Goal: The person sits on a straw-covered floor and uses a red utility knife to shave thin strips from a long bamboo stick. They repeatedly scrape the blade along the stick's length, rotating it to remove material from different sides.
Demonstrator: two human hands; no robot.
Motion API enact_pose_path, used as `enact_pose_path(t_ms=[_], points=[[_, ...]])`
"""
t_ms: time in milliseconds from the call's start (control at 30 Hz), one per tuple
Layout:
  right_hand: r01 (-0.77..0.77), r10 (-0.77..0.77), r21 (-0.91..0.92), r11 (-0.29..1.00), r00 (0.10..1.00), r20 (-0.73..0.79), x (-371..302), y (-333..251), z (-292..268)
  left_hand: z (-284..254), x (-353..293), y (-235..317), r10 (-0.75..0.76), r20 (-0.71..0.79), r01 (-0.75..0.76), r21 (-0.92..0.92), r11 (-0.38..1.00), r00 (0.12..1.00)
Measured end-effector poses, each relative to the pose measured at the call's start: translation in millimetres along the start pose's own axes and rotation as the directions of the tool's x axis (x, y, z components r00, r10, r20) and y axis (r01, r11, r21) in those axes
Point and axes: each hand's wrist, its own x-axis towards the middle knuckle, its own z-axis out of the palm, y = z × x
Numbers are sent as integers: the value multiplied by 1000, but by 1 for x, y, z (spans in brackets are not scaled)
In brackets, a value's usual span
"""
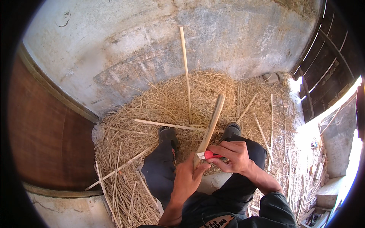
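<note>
My left hand (187,178) is closed around the lower end of a wooden stick (213,119), which tilts up and away to the right between my knees. In my right hand (234,155) is a small red-handled knife (211,154); its pale tip rests against the stick just above my left fingers. Whether that tip is blade or cut wood is hard to make out. Past the stick's upper half, a thin pale strip (167,124) lies across the straw near my shoes.
Straw (207,87) covers the ground, with several loose wooden strips about, one long strip (185,62) leaning on the stained wall (144,41). A brown door panel (49,133) stands left. Dark slats (330,49) and a concrete block (327,195) are on the right.
</note>
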Motion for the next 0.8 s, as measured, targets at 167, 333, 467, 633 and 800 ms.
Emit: enact_pose_path(t_ms=[167,333,467,633,800], points=[[-17,15,-79,997,1000,-14,0,-5,0,4,-2,-11,21,-41,-18,75,997,999],[-28,22,-139,990,999,-47,-1,-5,0,4,-4,-10,35,-78,-21,184,983,996],[-59,46,-174,983,996,-80,1,2,-2,3,-11,-11,9,-85,12,240,971,996],[-94,82,-202,975,994,-69,5,-2,-10,-1,-14,-11,-21,-71,38,250,968,997],[-389,290,-160,907,854,-432,34,23,-47,-3,-45,-23,-81,51,66,254,965,995]])
